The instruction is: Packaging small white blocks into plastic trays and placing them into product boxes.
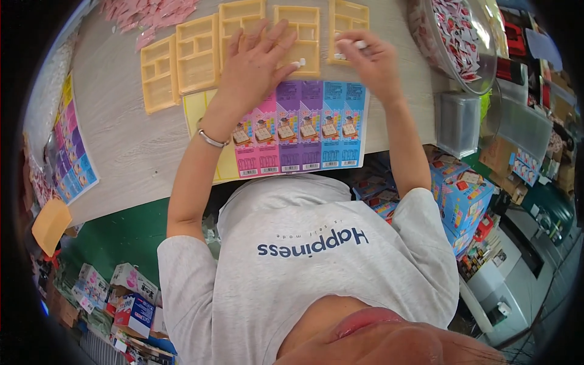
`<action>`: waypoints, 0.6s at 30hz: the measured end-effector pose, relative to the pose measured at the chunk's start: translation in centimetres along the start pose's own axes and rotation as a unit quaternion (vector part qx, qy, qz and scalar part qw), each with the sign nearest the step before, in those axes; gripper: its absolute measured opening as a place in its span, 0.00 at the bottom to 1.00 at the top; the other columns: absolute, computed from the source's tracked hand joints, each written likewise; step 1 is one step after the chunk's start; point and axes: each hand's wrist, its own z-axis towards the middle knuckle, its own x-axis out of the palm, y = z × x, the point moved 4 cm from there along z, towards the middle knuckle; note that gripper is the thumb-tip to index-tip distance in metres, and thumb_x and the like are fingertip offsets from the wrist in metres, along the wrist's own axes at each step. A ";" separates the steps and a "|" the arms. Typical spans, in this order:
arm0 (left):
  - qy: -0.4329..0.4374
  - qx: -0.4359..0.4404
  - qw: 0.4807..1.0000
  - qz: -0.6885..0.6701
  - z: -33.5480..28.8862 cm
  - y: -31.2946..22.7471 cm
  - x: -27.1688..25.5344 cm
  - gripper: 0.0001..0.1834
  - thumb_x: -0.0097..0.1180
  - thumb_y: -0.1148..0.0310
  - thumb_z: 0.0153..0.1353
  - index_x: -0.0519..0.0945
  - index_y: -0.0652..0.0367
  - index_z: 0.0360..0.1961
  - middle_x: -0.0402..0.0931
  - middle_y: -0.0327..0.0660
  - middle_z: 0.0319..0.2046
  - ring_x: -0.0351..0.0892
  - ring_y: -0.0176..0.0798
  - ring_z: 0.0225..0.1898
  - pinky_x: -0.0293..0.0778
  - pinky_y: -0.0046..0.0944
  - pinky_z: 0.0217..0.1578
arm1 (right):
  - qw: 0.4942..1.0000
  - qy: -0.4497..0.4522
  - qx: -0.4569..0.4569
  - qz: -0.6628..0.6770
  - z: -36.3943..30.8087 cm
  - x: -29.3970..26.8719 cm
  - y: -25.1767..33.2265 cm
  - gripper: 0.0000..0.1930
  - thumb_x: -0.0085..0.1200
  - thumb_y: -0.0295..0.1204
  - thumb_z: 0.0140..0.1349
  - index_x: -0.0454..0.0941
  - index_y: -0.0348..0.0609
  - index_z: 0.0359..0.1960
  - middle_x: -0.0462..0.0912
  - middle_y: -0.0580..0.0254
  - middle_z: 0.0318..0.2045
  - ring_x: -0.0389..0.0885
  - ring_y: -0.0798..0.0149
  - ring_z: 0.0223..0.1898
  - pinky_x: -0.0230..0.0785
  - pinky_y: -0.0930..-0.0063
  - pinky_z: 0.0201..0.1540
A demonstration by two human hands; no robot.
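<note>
A row of shallow pale-yellow compartment trays [160, 82] stretches along the table in front of me. My left hand [255, 61] lies with fingers spread over the third and fourth trays, holding nothing I can see. Beside its thumb tip, a small white piece [302, 62] sits in the fourth tray. My right hand [372, 64] is closed in a pinch over the rightmost tray [348, 13], with a small white piece [361, 44] at its fingers. More white shows in that tray, below the fingers. Both hands partly hide the trays beneath them.
Printed pink, purple and blue sheets [304, 128] lie at the table's near edge. Flat pink pieces [146, 15] are heaped at the far left. At the right stand a large clear tub [483, 61] of small packets and clear plastic boxes [457, 125]. Blue printed cartons [462, 198] sit below.
</note>
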 end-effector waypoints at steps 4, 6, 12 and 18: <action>0.003 -0.015 1.000 0.008 -0.3 -0.1 -0.2 0.33 0.56 0.45 0.66 0.68 0.42 0.70 0.61 0.29 0.72 0.57 0.44 0.72 0.48 0.57 0.71 | 0.927 0.042 -0.171 -0.331 -0.1 5.2 2.8 0.10 0.63 0.28 0.62 0.84 0.41 0.45 0.85 0.59 0.38 0.85 0.62 0.37 0.75 0.74 0.45; 0.018 -0.013 1.000 0.013 -0.5 0.0 -0.6 0.35 0.58 0.46 0.64 0.68 0.44 0.70 0.61 0.29 0.72 0.58 0.45 0.72 0.48 0.58 0.71 | 0.905 0.007 -0.246 -0.346 -0.1 6.1 2.9 0.12 0.63 0.28 0.60 0.83 0.41 0.45 0.83 0.53 0.40 0.84 0.51 0.37 0.77 0.67 0.44; 0.001 -0.024 1.000 -0.019 -0.8 -0.1 -0.9 0.36 0.60 0.50 0.63 0.67 0.48 0.70 0.61 0.31 0.72 0.58 0.46 0.72 0.50 0.56 0.71 | 0.937 -0.073 -0.246 -0.238 -1.4 -0.1 3.4 0.15 0.62 0.25 0.61 0.82 0.38 0.50 0.85 0.55 0.38 0.86 0.56 0.37 0.77 0.68 0.43; -0.013 0.027 0.999 -0.019 -0.4 -2.2 -0.8 0.32 0.62 0.55 0.62 0.71 0.49 0.67 0.68 0.31 0.67 0.62 0.42 0.70 0.55 0.53 0.69 | 0.924 -0.060 -0.117 -0.360 -1.1 -6.1 1.4 0.12 0.63 0.28 0.61 0.86 0.45 0.47 0.84 0.59 0.35 0.85 0.64 0.33 0.76 0.70 0.38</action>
